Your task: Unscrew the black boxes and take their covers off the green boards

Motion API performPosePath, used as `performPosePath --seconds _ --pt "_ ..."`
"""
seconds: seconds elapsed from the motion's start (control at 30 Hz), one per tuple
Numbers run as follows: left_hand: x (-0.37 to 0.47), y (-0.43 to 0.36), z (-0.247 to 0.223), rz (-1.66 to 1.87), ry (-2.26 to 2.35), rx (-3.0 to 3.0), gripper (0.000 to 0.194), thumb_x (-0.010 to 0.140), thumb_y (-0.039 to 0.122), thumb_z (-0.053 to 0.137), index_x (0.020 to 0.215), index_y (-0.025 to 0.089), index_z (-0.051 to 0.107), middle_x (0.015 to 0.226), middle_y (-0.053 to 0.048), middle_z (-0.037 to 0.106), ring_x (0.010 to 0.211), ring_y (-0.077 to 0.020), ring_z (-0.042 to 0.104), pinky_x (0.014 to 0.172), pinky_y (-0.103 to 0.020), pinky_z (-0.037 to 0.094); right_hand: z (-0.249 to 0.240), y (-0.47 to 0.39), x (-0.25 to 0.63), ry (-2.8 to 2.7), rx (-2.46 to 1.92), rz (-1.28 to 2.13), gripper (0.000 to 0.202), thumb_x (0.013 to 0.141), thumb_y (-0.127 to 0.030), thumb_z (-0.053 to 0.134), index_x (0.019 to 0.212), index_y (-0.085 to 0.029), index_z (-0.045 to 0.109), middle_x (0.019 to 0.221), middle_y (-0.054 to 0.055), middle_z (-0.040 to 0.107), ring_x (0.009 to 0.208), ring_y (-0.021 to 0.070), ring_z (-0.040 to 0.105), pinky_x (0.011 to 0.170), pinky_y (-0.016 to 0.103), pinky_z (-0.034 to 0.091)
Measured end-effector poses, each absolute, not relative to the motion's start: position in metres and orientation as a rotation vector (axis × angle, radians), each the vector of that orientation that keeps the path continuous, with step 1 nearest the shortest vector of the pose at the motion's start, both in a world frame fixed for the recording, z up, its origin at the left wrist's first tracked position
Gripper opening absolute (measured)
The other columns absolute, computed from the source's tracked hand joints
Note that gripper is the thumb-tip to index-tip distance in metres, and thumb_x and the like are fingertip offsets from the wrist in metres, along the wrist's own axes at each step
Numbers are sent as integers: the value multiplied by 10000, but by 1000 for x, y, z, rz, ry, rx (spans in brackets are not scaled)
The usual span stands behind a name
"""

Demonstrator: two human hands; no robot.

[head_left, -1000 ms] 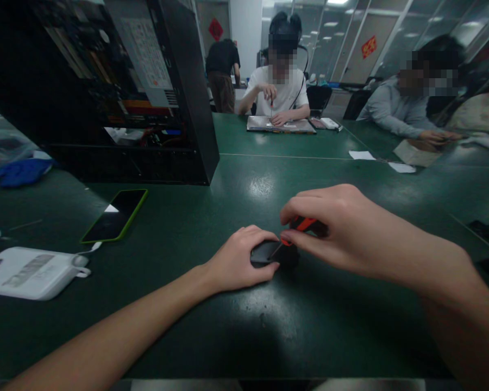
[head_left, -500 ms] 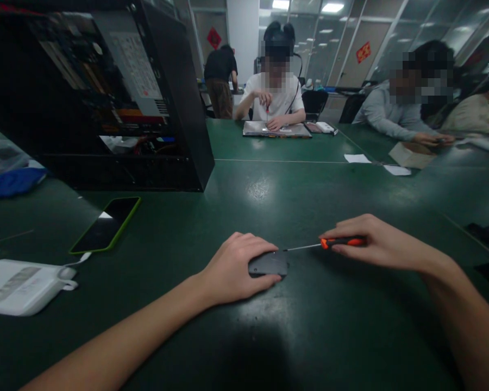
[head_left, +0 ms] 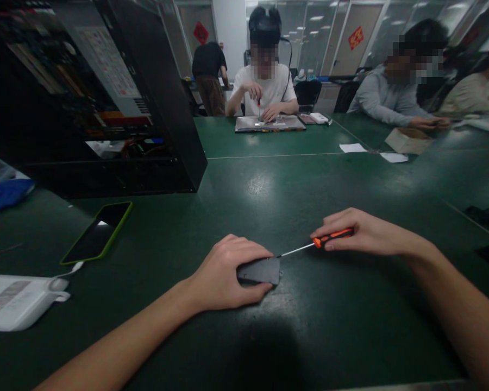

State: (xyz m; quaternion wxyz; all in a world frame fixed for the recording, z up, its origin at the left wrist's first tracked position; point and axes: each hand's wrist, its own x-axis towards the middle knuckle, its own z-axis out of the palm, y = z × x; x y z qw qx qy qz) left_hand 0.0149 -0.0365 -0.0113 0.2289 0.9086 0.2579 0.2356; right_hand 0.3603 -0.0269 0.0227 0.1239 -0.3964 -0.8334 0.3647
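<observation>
Green tabletop (head_left: 244,217) supports a matte dark-grey device (head_left: 261,271), clasped by the left hand (head_left: 222,274), thumb and fingers along opposite sides. Right hand (head_left: 362,233) pinches an orange-and-black screwdriver (head_left: 321,241), shaft slanting down toward the device's far right corner; tip contact unconfirmed. Table surface separates device from computer case (head_left: 167,92), farther back, left.

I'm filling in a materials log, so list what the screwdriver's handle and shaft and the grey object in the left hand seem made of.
Handle: probably molded plastic, judging by its black and orange sections; rubber inserts are possible.
Shaft: likely steel, smooth and bright, from its silvery shine.
Grey object: perhaps plastic, matte, since its even face shows little glare.
</observation>
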Motion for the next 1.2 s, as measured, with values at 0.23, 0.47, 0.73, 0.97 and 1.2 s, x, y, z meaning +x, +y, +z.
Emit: performPosePath --seconds 0.23,0.47,0.73,0.97,1.2 --pt "13 -37 -11 676 655 2519 428 820 296 788 1227 225 678 1194 -25 766 1112 -223 710 977 -363 447 27 -31 355 -2444 -1099 1168 330 953 -448 693 1209 -266 792 1031 36 754 931 158 688 802 263 509" --pt "15 -36 -11 646 672 2495 403 836 373 816 1184 225 677 1181 -25 759 1126 -227 696 972 -369 436 30 -32 358 -2381 -1191 1071 337 939 -462 698 1175 -247 806 1057 61 761 921 179 694 791 289 513" --pt "16 -37 -10 595 638 2459 411 798 346 844 1154 224 679 1153 -11 753 1093 -214 696 935 -342 430 29 -31 358 -2414 -1180 1146 336 936 -463 704 1194 -271 801 1043 48 751 928 174 688 802 291 516" --pt "15 -32 -10 474 465 2471 454 816 425 848 1192 221 694 1177 -25 755 1085 -220 699 955 -334 433 26 -24 356 -2474 -1135 1286 351 948 -472 688 1217 -273 793 1035 38 750 934 167 685 791 271 507" --pt "19 -32 -14 484 404 2464 535 770 529 883 1151 203 698 1138 -37 760 1069 -223 705 943 -332 435 47 0 347 -2657 -1014 1310 411 948 -500 676 1236 -228 785 1075 48 762 971 175 689 855 266 494"
